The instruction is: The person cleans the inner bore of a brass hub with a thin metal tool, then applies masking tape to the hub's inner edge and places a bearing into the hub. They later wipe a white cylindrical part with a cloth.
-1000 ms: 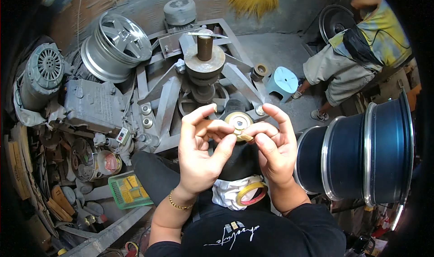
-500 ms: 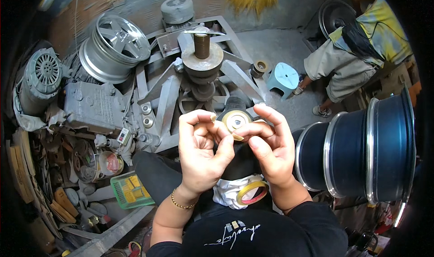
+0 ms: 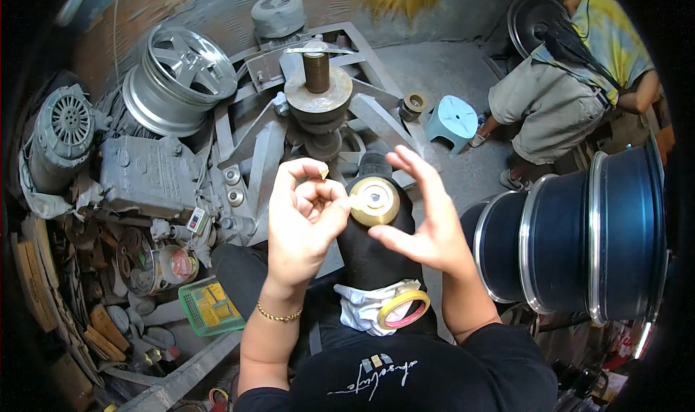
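Observation:
My left hand (image 3: 300,220) is closed, its thumb pressed toward the bent fingers on a small piece of yellow tape (image 3: 354,203). Another yellowish scrap (image 3: 323,172) clings to its index fingertip. Right beside that thumb is a round gold-coloured disc (image 3: 387,213) with a silver centre, on a dark tool whose black end (image 3: 375,164) points away from me. My right hand (image 3: 427,227) is open at the disc's right, thumb and fingers apart, holding nothing. In my lap, a roll of yellow tape (image 3: 423,301) rests against a crumpled white cloth (image 3: 355,307).
Ahead stands a dusty metal frame with a spindle (image 3: 316,75). A silver wheel rim (image 3: 190,68) and motor (image 3: 64,126) are left; stacked dark rims (image 3: 561,231) are close on the right. A green basket (image 3: 192,307), blue stool (image 3: 454,115) and another person (image 3: 565,86) are also around.
My hands have drawn apart, the left moving left and the right opening its fingers. The gold disc is now more exposed between them. The other person's arm has come down.

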{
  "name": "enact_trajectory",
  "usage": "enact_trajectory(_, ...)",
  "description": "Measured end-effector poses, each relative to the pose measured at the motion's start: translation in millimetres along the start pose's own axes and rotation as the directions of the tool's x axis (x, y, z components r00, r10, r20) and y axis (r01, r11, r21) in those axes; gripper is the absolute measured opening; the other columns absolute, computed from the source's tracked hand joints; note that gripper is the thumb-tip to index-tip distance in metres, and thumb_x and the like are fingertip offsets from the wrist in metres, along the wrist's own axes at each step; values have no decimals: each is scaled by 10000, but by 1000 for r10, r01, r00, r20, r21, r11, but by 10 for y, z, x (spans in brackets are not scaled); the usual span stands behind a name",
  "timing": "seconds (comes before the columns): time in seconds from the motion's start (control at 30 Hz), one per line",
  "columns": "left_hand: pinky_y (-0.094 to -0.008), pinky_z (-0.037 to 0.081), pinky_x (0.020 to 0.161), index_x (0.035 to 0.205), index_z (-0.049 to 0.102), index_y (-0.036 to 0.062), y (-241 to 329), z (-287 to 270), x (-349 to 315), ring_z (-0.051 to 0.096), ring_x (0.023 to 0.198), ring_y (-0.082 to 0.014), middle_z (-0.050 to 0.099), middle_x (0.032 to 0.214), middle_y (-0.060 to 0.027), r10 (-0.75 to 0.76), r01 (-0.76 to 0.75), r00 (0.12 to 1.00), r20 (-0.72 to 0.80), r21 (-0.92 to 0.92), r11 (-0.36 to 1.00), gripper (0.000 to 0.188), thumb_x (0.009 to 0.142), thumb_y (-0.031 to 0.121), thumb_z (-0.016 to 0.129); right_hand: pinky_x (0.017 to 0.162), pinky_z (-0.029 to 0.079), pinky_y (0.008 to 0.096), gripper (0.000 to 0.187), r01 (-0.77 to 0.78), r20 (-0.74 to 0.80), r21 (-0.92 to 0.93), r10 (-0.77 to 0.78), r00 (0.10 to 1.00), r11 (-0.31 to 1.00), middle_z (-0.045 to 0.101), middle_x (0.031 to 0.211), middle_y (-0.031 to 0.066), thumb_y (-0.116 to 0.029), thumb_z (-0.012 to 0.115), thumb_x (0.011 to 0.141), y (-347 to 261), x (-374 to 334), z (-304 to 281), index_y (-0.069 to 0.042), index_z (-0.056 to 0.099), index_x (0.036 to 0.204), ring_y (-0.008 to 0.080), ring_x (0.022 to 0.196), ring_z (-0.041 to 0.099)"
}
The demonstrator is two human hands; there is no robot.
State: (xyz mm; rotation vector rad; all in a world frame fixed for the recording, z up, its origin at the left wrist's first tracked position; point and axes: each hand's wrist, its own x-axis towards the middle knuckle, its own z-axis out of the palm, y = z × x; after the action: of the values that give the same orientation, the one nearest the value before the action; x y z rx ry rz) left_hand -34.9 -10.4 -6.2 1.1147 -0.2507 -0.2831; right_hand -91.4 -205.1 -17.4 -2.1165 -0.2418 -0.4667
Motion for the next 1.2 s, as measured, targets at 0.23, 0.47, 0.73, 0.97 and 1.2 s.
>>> enact_trajectory(0.23,-168,399,601,1238,424,32,42,-72,119,526,698,-26,649,868,-46,-182,176,976,117,61,983,488,840,-77,684,1098,375,440,918,-18,34,68,16,999,997,610,1299,166,-202,873,680,13,-33,114,-14,431,1463,357,1273,517)
enact_trajectory(0.47,-157,369,568,1205,433,29,87,-28,68,471,661,15,644,836,-24,-276,229,944,179,243,942,459,832,-69,682,1089,379,463,860,98,30,-25,-97,995,995,585,1364,152,-217,881,683,-24,-165,94,-24,486,1422,367,1290,511)
enact_trajectory(0.73,-171,362,560,1170,461,16,68,-6,86,442,643,10,652,785,-21,-238,143,951,195,405,903,424,814,-28,688,1078,384,481,844,129,45,-52,-126,991,990,576,1366,144,-195,881,667,-7,-180,116,-41,500,1404,381,1275,517)
enact_trajectory(0.97,-157,362,627,1132,490,36,136,55,79,461,707,4,622,825,18,-232,91,957,173,581,809,400,797,-54,689,1068,395,490,743,156,16,-52,-155,988,986,586,1327,152,-167,886,643,22,-208,148,-66,546,1296,389,1264,525)
enact_trajectory(1.2,-185,383,620,1092,510,27,148,126,59,472,697,-13,615,786,24,-99,-71,974,203,693,718,360,790,-43,692,1032,436,491,653,208,-28,-83,-211,977,975,594,1306,157,-153,886,629,54,-240,162,-75,562,1191,388,1215,554)
